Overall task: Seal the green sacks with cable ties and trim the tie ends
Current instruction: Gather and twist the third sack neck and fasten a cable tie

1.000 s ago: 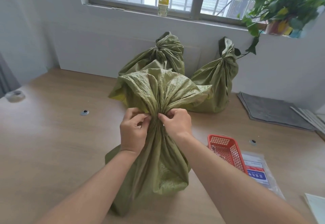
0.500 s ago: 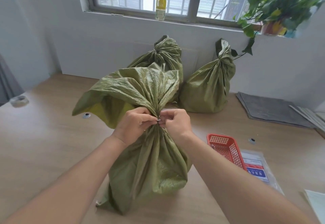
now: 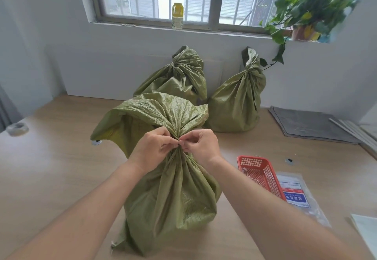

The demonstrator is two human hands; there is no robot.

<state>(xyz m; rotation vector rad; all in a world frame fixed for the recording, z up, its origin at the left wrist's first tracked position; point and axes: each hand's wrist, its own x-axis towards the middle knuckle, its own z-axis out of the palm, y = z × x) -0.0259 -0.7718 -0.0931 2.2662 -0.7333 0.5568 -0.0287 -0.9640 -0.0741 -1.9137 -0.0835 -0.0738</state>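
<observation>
While both forearms reach forward, left hand (image 3: 152, 147) and right hand (image 3: 201, 146) pinch the sack (image 3: 173, 194) neck (fingertips meeting).

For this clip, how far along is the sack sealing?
Done, apparently: two rear sacks, one and the other, stand by the wall with necks cinched. In hand: the left hand and right hand pinch the gathered neck of the front sack; the tie itself is too small to make out. Left: tightening it and trimming; no cutter is visible.
</observation>
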